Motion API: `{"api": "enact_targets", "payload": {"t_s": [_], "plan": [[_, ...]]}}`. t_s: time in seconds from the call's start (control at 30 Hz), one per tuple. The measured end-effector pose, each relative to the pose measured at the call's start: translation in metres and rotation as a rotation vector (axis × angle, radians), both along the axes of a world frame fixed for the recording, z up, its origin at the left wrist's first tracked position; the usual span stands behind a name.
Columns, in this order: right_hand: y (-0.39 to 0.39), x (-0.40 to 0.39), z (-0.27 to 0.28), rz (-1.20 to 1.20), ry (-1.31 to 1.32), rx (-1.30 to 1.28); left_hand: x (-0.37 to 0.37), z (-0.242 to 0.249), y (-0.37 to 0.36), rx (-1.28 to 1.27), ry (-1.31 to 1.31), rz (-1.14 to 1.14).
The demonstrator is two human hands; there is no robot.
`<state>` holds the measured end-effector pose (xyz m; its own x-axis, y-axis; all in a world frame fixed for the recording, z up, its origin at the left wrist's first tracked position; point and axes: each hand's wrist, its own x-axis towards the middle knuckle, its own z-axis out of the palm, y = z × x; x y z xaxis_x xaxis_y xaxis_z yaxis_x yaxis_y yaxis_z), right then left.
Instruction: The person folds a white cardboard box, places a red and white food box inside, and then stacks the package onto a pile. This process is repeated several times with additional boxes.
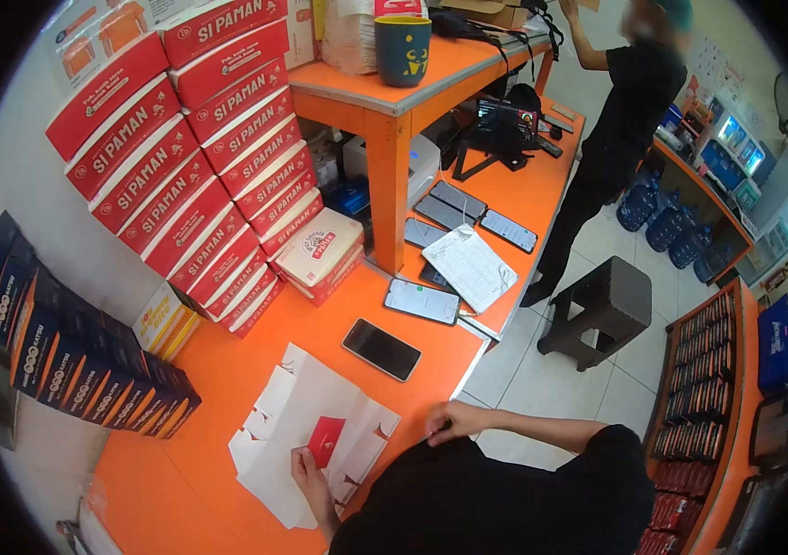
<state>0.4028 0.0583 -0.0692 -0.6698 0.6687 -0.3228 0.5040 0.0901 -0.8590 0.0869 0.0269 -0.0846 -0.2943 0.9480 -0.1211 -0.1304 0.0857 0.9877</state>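
Note:
A flat, unfolded cardboard box blank (278,416), white side up with slotted edges, lies on the orange table in front of me. Over it, my left hand (310,470) is closed, its fingers pinching the edge of a small red card (326,438) that bears a faint white mark. My right hand (449,422) is held near my black shirt, right of the blank, with curled fingers; whatever may be in them is hidden. Beyond the blank lies a dark-screened phone (382,350), touched by neither hand.
Stacked red-and-white boxes (218,176) and dark blue boxes (88,370) line the left. Several phones (421,302) and a written paper pad (470,266) lie farther back. A dark stool (597,313) stands on the floor; another person (630,111) stands behind it.

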Motion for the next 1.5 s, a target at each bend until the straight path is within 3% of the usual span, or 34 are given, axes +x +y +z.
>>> {"api": "enact_targets", "payload": {"t_s": [0.07, 0.13, 0.2, 0.3, 0.4, 0.5, 0.6, 0.7, 0.73, 0.83, 0.93, 1.07, 1.2, 1.3, 1.33, 1.4, 1.43, 1.47, 1.5], "plan": [[0.016, -0.01, 0.0, -0.215, 0.314, -0.176, -0.004, 0.001, 0.0, 0.014, 0.066, 0.002], [0.036, -0.032, -0.001, -0.279, 0.29, 0.151, 0.002, 0.014, 0.001, 0.014, -0.05, 0.011], [0.051, -0.062, 0.001, -0.317, 0.469, 0.535, 0.001, 0.016, 0.0, 0.018, -0.168, 0.008], [0.063, -0.098, 0.03, -0.225, 0.526, 0.588, 0.005, 0.026, -0.002, 0.032, -0.301, 0.046], [0.074, -0.119, 0.025, -0.397, 0.748, 0.142, 0.0, 0.033, -0.004, 0.005, -0.358, 0.069], [0.084, -0.134, 0.03, -0.294, 0.855, 0.227, -0.003, 0.045, -0.005, -0.035, -0.325, 0.019], [0.085, -0.142, 0.046, -0.028, 0.733, 0.473, -0.009, 0.045, -0.005, -0.05, -0.266, -0.054], [0.084, -0.143, 0.063, 0.108, 0.779, 0.574, -0.017, 0.042, -0.002, -0.039, -0.211, -0.057], [0.085, -0.147, 0.059, 0.042, 0.863, 0.581, -0.019, 0.043, -0.001, -0.051, -0.209, -0.055], [0.068, -0.15, 0.066, -0.242, 0.687, 0.349, -0.016, 0.058, 0.001, -0.075, -0.144, -0.066], [0.059, -0.16, 0.073, -0.395, 0.606, 0.59, -0.009, 0.085, -0.002, -0.1, -0.014, -0.067], [0.057, -0.157, 0.095, -0.043, 0.755, 0.736, -0.014, 0.11, -0.008, -0.169, 0.18, -0.109], [0.057, -0.155, 0.102, 0.185, 0.271, 0.385, -0.009, 0.14, -0.007, 0.047, 0.634, -0.202], [0.054, -0.17, 0.078, 0.024, 0.367, 0.582, 0.009, 0.129, 0.001, 0.501, 1.17, 0.518], [0.05, -0.174, 0.077, -0.05, 0.43, 0.486, 0.007, 0.123, 0.001, 0.465, 1.248, 0.693], [0.042, -0.184, 0.079, -0.198, 0.552, 0.287, 0.025, 0.134, 0.005, 0.363, 0.625, 0.562], [0.04, -0.185, 0.081, -0.123, 0.658, 0.148, 0.036, 0.143, 0.005, 0.299, 0.316, 0.487], [0.038, -0.186, 0.081, -0.044, 0.76, 0.006, 0.037, 0.144, 0.0, 0.074, 0.254, 0.471], [0.036, -0.188, 0.081, 0.036, 0.86, -0.141, 0.035, 0.141, -0.003, 0.08, 0.238, 0.405]]}}
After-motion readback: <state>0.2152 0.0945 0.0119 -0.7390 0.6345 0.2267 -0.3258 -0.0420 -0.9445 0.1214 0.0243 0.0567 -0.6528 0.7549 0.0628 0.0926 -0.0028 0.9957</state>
